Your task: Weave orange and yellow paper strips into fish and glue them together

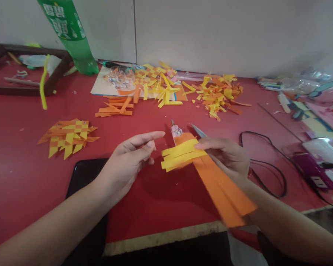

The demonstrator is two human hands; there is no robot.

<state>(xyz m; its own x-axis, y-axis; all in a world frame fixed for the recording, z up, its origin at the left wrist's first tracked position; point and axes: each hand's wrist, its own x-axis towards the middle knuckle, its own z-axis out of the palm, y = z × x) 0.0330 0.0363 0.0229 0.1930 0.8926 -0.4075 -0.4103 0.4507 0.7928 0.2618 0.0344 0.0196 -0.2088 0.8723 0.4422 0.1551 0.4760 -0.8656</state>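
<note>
My right hand (227,153) pinches a bundle of yellow paper strips (180,154) laid across a long slit orange paper sheet (220,186), holding both above the red table (144,122). My left hand (131,157) hovers just left of the strips, fingers stretched out and empty, not touching them. Scissors (198,130) lie on the table behind the orange sheet, partly hidden by it.
A woven orange-and-yellow paper piece (68,136) lies at left. Loose strips (115,107), another weave (152,77) and a scrap pile (218,94) sit further back. A green bottle (72,33), wooden tray (22,70), black cable (269,170), black tablet (83,181) and craft supplies (313,111) surround them.
</note>
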